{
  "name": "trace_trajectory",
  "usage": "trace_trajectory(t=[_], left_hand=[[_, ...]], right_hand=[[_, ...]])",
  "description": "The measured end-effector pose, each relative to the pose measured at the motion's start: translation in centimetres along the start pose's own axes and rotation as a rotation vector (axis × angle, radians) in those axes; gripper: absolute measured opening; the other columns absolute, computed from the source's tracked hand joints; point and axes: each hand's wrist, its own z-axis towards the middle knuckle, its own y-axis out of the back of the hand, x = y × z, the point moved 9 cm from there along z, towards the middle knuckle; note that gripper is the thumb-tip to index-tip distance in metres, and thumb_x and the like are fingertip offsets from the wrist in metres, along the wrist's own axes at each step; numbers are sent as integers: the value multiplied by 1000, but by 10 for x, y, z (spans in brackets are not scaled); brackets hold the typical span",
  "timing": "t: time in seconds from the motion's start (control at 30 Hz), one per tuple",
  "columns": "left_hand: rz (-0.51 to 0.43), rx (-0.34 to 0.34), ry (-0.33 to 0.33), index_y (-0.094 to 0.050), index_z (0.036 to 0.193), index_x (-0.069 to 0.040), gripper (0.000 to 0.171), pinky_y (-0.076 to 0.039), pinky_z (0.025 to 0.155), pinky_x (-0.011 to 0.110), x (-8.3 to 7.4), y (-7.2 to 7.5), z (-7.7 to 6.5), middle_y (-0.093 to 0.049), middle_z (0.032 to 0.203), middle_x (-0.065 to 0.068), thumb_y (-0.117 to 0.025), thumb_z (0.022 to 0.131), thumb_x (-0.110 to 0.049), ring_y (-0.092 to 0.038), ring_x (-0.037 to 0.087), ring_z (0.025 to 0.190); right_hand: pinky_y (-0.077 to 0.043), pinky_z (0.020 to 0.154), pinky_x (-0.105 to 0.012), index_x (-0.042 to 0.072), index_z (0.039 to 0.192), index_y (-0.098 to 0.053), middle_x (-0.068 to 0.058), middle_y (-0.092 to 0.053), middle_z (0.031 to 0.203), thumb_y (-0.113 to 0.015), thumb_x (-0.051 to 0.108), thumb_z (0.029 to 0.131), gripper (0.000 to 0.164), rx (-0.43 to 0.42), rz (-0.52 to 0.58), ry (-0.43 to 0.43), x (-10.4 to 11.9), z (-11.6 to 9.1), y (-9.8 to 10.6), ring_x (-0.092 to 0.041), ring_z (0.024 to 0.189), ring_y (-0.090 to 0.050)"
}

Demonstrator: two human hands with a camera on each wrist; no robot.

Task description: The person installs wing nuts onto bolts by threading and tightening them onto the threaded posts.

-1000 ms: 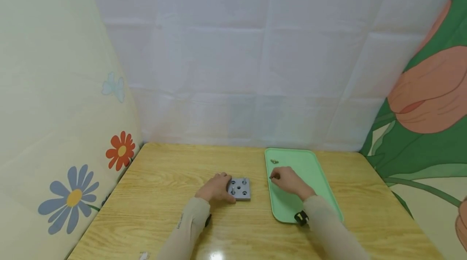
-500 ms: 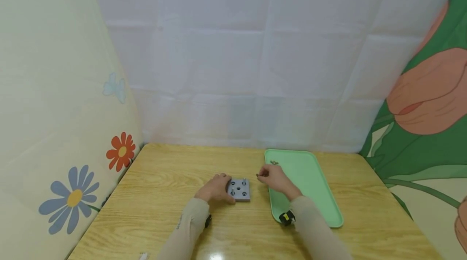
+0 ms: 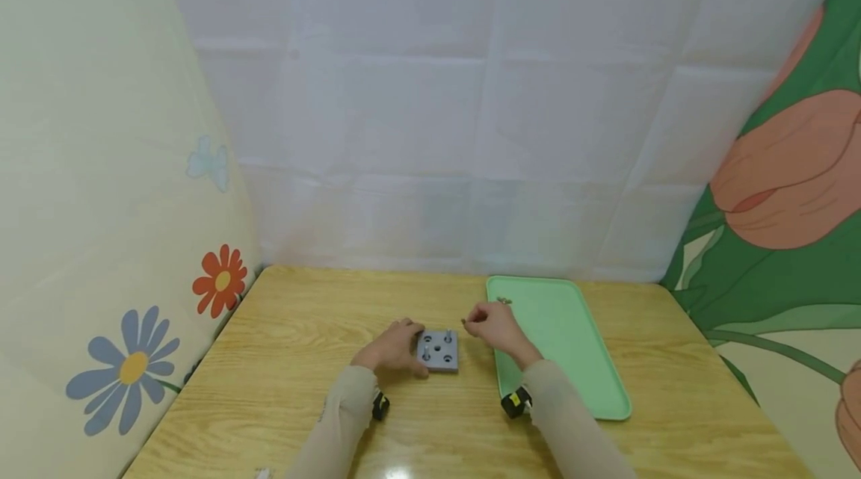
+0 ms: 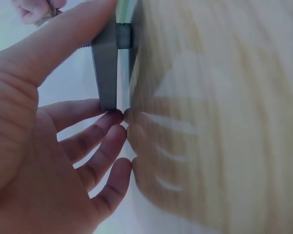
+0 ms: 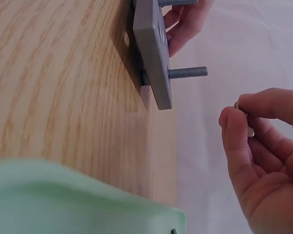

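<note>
A grey square plate with several holes lies on the table, and two threaded bolts stand up from it; one bolt shows fully in the right wrist view. With thumb and fingers, my left hand grips the plate along its left side. My right hand is to the right of the plate, raised above the table near the tray's left edge. Between its thumb and index finger it pinches a small brass-coloured wing nut, mostly covered by the fingertips. The nut and the bolts are apart.
A green tray lies to the right of the plate on the wooden table. Another brass-coloured wing nut sits at its far left corner. A small white object shows at the bottom edge. Cloth hangs behind and at both sides.
My right hand has lifted the wing nut from the tray's left side and moved it left, towards the plate. The left hand keeps its grip on the plate.
</note>
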Motion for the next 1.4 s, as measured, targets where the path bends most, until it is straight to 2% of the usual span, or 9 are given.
trace_trajectory(t=[0.23,0.4,0.67,1.07,1.4], left_hand=[[-39,-7,-11,-43,139,-5,92,-37,98,48,3,-2,-1,-45,132,13,-85,66,-41,-42,32,121],[-42,-17,-22,-45,137,-4,90,-37,98,48,2,-1,0,-46,131,13,-85,66,-41,-43,33,120],[-51,-19,-5,-45,138,-6,89,-36,98,48,4,-1,0,-45,133,13,-84,67,-43,-41,33,122],[-54,-26,-6,-47,136,-6,88,-36,98,48,3,-1,-2,-46,130,12,-84,66,-43,-41,33,121],[-48,-8,-6,-46,138,-7,86,-37,98,48,5,-3,0,-44,133,12,-82,69,-44,-40,34,124]], right_hand=[[-49,65,-29,10,81,-67,2,-65,78,-73,8,79,7,-32,49,-45,-6,4,-6,-13,72,-59],[-49,69,-30,8,79,-67,2,-64,77,-74,3,77,9,-33,27,15,3,6,-13,-12,73,-59],[-49,66,-27,8,78,-66,2,-63,76,-73,1,76,9,13,-18,107,14,6,-26,-10,72,-58],[-50,66,-26,9,79,-68,3,-65,76,-74,4,77,8,12,-39,134,15,8,-34,-10,72,-60],[-49,66,-26,11,81,-68,4,-65,78,-73,8,80,7,28,-75,107,14,10,-37,-9,74,-59]])
